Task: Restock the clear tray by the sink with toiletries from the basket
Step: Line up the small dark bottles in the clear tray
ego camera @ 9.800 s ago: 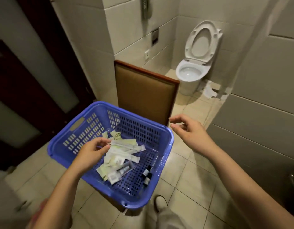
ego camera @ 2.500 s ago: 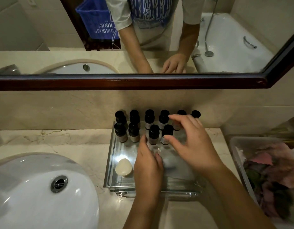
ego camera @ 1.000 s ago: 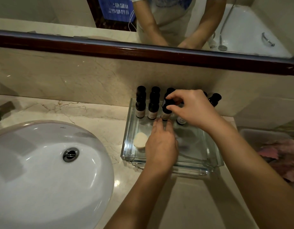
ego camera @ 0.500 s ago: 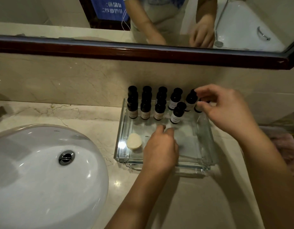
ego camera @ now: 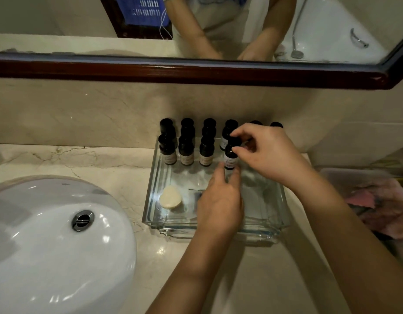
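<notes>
Clear tray [ego camera: 261, 231] nearly stocked: right hand [ego camera: 271, 159] has switched to pinching the 4th front bottle [ego camera: 230, 158], left hand [ego camera: 221, 200] straight-fingered at its base.

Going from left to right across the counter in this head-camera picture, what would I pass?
White sink → round soap → left hand → right hand, pinching a small bottle by its cap → plastic tub.

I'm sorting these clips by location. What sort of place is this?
Most likely a hotel bathroom: a white sink set in a marble counter, a bathtub reflected in the mirror, and a clear tray of matching small dark bottles, the kind laid out for guests.
</notes>
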The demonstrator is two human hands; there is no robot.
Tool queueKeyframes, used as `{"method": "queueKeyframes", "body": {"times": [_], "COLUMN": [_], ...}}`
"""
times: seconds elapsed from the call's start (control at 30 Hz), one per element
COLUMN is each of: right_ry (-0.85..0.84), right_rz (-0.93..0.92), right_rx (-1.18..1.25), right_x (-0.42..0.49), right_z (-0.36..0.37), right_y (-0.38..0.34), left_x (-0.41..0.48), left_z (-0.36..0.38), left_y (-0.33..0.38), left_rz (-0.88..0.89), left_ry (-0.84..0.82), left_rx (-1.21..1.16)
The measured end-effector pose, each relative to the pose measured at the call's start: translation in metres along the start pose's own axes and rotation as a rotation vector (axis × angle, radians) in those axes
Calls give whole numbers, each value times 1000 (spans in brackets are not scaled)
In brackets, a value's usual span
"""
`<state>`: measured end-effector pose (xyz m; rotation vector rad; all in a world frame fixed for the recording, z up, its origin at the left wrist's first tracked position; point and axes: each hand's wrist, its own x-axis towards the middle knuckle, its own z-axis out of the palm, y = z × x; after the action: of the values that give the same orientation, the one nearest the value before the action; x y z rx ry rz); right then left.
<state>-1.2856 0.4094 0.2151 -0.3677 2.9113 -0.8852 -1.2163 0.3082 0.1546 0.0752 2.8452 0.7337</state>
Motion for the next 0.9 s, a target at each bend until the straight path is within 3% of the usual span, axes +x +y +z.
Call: {"method": "queueKeyframes", "body": {"times": [0.9], "right_ry": [-33], "right_rz": [-39], "right_rx": [-1], "right_x": [2], "right_z": [2], "right_y": [0], "left_x": [3], "left_z": [1], "left_y": [4], "left_rz": [-12], "left_ry": [63], "left_rx": [-2]}}
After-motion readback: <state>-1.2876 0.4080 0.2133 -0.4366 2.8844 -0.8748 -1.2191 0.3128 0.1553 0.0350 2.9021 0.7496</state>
